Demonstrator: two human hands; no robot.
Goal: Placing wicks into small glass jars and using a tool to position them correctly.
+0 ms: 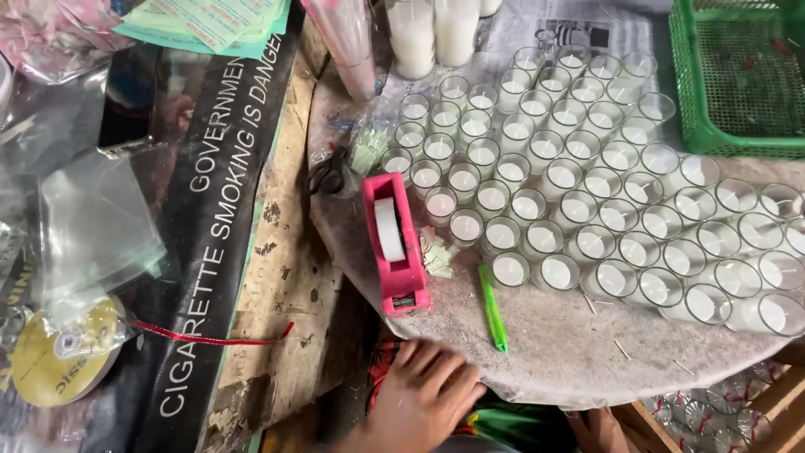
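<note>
left hand (423, 390): rests below the table's (545, 352) near edge, fingers spread, palm down on cloth in my lap. Holds nothing.
right hand: only a sliver shows at the bottom edge, under the table's near rim. Can't tell if it grips anything.
tape dispenser (394, 243): pink, on the table's left edge, roll up, cutter end toward me. Nearest thing to my left hand, but apart from it.
marker (493, 307): green, lies flat near the front edge, just right of the dispenser, tip toward me.
candles (604, 201): small glass cups of white wax, packed in rows across the table's middle and right side; many touch each other. The front-right ones sit close to the rim.
labels (436, 256): small paper slips, loose, between dispenser and first cup row.
scissors (329, 172): black handles, left edge behind the dispenser.
basket (738, 84): green, far right corner.
risk 1: reaching up over the near edge, my wrist could clip the front cups; they're packed, so one knock probably shoves its neighbours.
risk 2: front-right cups near the rim could drop off if the row shifts.
risk 3: marker looks free to roll off the front edge.
risk 4: loose labels likely scatter if I drag the dispenser.
</note>
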